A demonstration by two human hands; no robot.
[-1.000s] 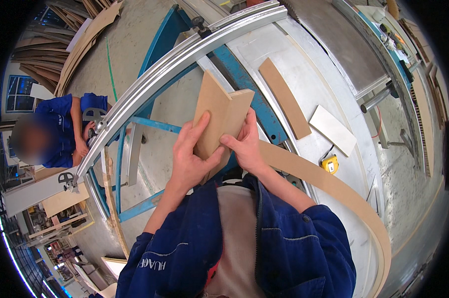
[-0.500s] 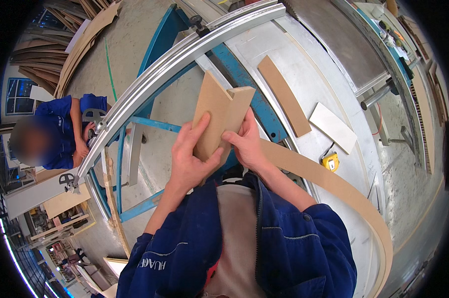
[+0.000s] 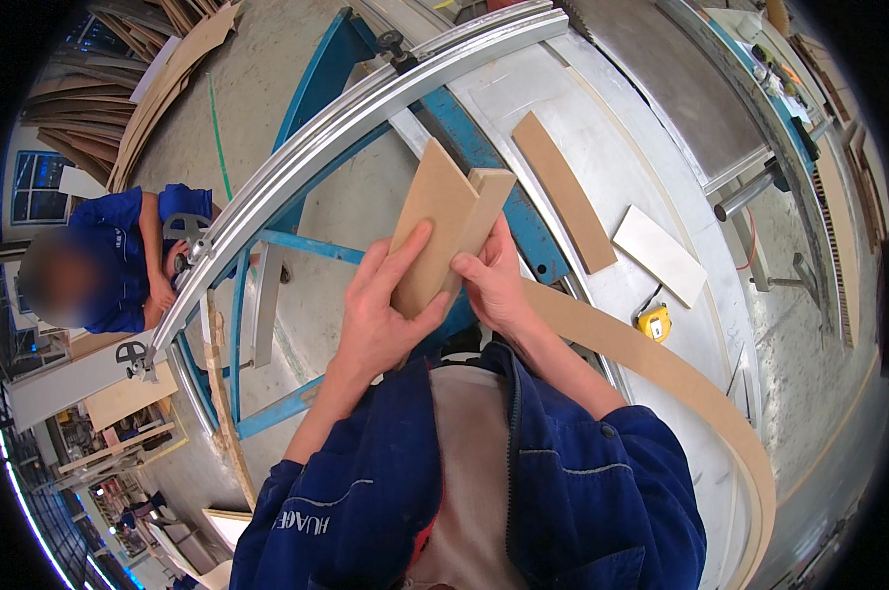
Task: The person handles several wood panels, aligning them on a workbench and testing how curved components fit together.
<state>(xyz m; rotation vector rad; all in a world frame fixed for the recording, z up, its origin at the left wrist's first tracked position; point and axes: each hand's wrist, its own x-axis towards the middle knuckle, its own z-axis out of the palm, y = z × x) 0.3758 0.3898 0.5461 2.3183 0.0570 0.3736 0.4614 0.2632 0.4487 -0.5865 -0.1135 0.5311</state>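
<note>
In front of my chest, I hold two brown fibreboard pieces side by side. One is a wide fibreboard piece (image 3: pixel 434 211) with a slanted, pointed far end; against its right side lies a narrower fibreboard strip (image 3: pixel 486 205) with a square end. My left hand (image 3: pixel 383 307) is closed around the wide piece, its thumb across the near part. My right hand (image 3: pixel 495 283) grips the narrow strip from the right, thumb pressed on its face. The fingers beneath the boards are hidden.
On the silver machine table (image 3: pixel 660 157) lie a brown strip (image 3: pixel 562 192), a white board (image 3: pixel 659 256), a yellow tape measure (image 3: pixel 653 323) and a long brown board (image 3: pixel 660 366). An aluminium rail (image 3: pixel 297 162) crosses ahead and left. A co-worker (image 3: pixel 115 256) in blue leans beyond it.
Both hands have shifted slightly right with the boards. The wide piece has turned a little clockwise, and its pointed end is now further right. The objects on the table have stayed put.
</note>
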